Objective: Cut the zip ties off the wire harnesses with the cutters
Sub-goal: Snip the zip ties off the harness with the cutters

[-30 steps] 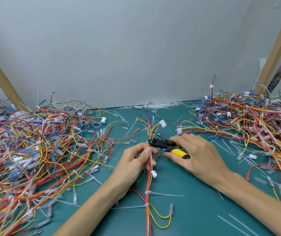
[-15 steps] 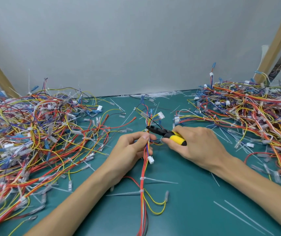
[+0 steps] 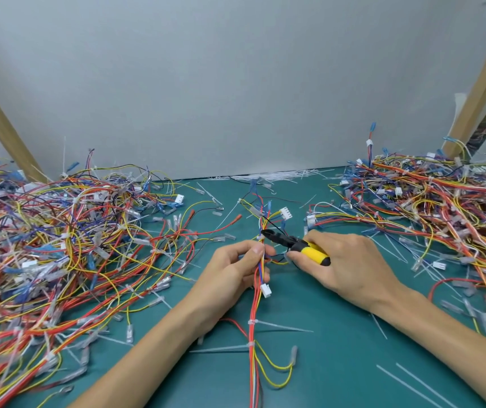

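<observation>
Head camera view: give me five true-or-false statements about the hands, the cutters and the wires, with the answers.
1. The right hand grips the yellow-handled cutters. True.
2. The left hand is empty. False: it pinches the wire harness.
3. The cutters' tip sits at the wire harness, just beyond the left hand's fingertips. True.
4. No zip ties are on the harness nearer the person than the left hand. False: two are fastened there, tails sticking out sideways.
5. Loose wires are heaped on one side only. False: there is a left pile and a right pile.
</observation>
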The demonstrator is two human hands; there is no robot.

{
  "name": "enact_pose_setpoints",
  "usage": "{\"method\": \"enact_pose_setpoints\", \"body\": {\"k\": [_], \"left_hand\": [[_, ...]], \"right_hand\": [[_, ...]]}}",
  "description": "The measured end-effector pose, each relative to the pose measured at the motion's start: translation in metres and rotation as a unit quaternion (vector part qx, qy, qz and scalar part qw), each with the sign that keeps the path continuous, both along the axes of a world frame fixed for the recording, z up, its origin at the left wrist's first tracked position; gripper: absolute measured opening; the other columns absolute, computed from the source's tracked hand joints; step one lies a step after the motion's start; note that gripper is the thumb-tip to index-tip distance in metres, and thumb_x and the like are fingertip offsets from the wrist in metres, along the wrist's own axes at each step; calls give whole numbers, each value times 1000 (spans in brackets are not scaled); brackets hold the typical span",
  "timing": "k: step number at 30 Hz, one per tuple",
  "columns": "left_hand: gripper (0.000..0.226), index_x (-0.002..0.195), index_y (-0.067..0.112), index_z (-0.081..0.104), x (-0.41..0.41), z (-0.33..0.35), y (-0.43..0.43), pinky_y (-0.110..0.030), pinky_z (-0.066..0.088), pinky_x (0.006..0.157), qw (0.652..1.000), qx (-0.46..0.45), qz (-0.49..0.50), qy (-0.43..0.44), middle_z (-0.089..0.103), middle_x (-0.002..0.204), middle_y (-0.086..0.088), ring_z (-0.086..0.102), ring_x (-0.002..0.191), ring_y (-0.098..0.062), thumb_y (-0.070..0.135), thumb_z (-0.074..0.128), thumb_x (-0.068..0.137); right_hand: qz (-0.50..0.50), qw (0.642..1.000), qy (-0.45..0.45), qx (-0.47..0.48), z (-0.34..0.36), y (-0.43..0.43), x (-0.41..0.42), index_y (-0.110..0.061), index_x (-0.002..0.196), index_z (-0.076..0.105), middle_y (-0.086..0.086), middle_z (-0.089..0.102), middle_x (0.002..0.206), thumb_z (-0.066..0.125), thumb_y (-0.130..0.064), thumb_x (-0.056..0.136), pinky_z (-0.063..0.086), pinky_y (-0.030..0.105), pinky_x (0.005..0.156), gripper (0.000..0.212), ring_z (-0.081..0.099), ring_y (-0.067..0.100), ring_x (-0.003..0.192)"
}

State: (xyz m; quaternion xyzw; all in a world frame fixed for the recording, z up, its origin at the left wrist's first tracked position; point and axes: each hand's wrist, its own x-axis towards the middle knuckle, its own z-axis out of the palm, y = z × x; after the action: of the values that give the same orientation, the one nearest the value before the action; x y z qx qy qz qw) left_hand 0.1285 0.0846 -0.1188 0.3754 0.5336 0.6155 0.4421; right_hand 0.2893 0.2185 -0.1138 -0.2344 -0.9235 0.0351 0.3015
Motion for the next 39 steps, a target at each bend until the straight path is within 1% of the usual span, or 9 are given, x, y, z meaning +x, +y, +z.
{"method": "enact_pose_setpoints", "body": {"k": [4,8,11,16,20,26,29,33,39], "left_hand": [[24,96,5,64,1,-1,1,-15,44,56,1000,0,6,1,53,66,-1,54,58,-11,22,46,98],[25,98,6,64,0,-1,2,-15,44,55,1000,-1,10,1,53,67,-2,54,59,-10,18,42,101],[26,101,5,64,1,0,2,-17,45,56,1000,1,19,-4,54,69,-1,55,61,-11,19,42,101],[30,114,7,65,0,-4,2,-19,50,63,997,20,61,-36,61,77,1,61,69,-10,24,55,91],[43,121,5,60,-8,-2,0,-16,53,69,990,59,82,-97,70,88,-1,66,76,-8,10,63,79],[54,129,2,54,-14,3,-3,-17,54,75,986,67,64,-138,70,115,-13,70,98,-15,-3,61,75],[61,129,3,55,-14,3,-3,-19,54,77,987,65,61,-133,67,121,-15,68,105,-18,-9,68,71],[57,129,2,56,-14,4,-3,-21,54,88,982,64,67,-164,64,125,-20,62,116,-25,6,65,73],[70,124,16,61,-11,3,-2,-19,53,76,993,37,88,-74,72,105,-4,68,98,-15,16,84,58]], "right_hand": [[7,979,123,-163,0,5,0,-20,74,56,-1,48,54,42,-67,86,39,37,55,49,43,16,53],[12,954,179,-242,0,11,-1,-13,77,60,10,56,63,42,-67,88,47,48,60,58,53,29,57],[11,935,207,-287,-1,11,-2,-15,76,61,5,58,65,45,-70,86,49,49,62,58,54,24,57],[11,877,256,-407,-6,9,-5,-27,93,67,-13,66,77,64,-70,76,43,30,68,46,57,2,66],[23,854,276,-440,-6,10,-4,-24,98,66,-17,68,81,78,-39,80,41,25,70,25,57,-1,68],[51,818,301,-488,-1,13,0,-22,90,65,-15,56,65,66,-23,74,41,26,59,16,51,6,62],[58,811,298,-500,0,13,1,-18,95,66,-15,57,65,65,-26,70,41,25,59,27,52,6,63],[65,797,304,-517,1,14,1,-12,98,66,-12,56,67,65,-25,68,40,25,57,32,51,7,62],[78,801,290,-518,0,16,0,-15,93,65,-15,58,65,66,-26,69,40,21,54,26,50,7,61]]}}
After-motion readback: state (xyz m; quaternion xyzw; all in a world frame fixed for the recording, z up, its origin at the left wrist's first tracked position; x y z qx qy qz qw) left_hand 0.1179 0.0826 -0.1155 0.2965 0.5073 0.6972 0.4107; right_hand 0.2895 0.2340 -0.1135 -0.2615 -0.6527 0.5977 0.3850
